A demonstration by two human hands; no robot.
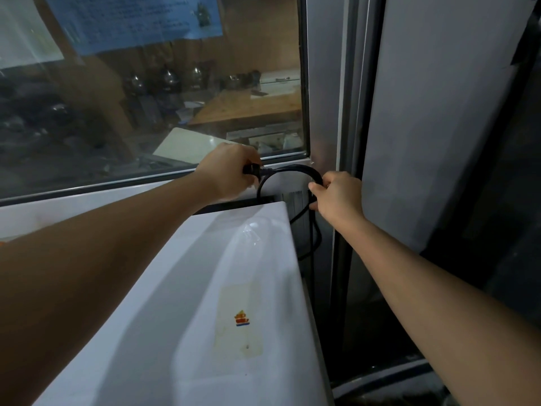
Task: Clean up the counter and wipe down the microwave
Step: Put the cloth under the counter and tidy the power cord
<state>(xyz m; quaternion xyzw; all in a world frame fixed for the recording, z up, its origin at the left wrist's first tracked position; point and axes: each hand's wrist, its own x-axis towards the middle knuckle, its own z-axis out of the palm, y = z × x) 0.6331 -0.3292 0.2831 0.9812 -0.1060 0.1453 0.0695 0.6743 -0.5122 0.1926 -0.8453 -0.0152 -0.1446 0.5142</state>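
I log: left hand point(227, 174) gripping black plug point(251, 169); right hand point(336, 197) curled round power cord point(295, 169); white microwave point(228, 288) below both; window point(146, 98) just beyond.

White microwave top point(205, 288) fills lower centre, w/ worn yellowed sticker point(240, 320) stuck flat on it, small red-orange logo in the middle. Runs back to white window sill point(87, 200). Black power cord point(292, 171) loops just behind rear edge, dropping down right side.
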